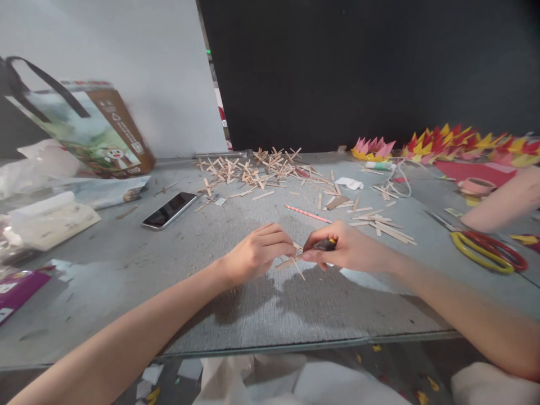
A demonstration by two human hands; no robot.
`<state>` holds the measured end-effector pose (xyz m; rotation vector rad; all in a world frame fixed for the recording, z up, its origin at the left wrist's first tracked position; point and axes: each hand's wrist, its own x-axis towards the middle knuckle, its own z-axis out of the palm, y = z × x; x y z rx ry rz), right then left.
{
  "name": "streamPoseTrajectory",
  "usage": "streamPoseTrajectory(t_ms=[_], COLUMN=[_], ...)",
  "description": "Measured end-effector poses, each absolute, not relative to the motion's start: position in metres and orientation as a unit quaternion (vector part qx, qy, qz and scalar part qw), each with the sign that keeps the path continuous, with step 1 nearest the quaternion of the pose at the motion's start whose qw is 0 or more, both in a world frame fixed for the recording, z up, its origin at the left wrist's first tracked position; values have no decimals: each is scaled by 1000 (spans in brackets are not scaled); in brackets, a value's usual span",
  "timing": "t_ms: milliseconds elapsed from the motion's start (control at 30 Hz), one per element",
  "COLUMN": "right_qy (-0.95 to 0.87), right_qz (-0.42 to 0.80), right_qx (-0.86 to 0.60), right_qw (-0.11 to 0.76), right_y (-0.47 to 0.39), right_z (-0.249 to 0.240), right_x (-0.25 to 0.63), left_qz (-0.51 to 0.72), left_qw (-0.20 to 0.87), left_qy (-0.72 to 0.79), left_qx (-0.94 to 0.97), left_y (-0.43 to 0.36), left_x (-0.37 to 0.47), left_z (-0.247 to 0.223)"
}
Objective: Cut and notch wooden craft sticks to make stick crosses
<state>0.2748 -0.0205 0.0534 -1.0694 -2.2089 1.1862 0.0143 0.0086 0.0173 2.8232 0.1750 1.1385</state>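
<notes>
Near the front middle of the table, my left hand (262, 251) is closed, fingertips pinching thin wooden sticks (298, 269) that stick out at crossing angles. My right hand (343, 247) curls round what looks like a utility knife (325, 244) with a black and yellow handle; its blade is mostly hidden. The fingertips of both hands almost meet at the sticks. Just behind my right hand lies a pink striped pencil (307, 214).
Further back spreads a heap of crossed wooden sticks (257, 169), with loose sticks (388, 225) to the right. A phone (169, 210) and carrier bag (93, 132) stand left. Scissors (485, 250), tape roll (476, 185), folded paper pieces (451, 140) and another person's arm (504, 199) are right.
</notes>
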Motion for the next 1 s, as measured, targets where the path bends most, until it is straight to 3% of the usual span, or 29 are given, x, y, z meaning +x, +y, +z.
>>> streamPoseTrajectory(t_ms=[467, 833, 1000], right_qy=[-729, -717, -699], right_qz=[519, 568, 563], right_qx=[-385, -358, -371], right_qw=[227, 187, 240], right_y=[-19, -10, -5], right_z=[49, 46, 42], right_x=[270, 274, 274], left_qz=[415, 395, 411], left_qw=[158, 212, 335], left_qy=[93, 80, 201], left_qx=[891, 891, 824], left_y=[8, 11, 4], left_x=[20, 20, 24], left_z=[10, 14, 13])
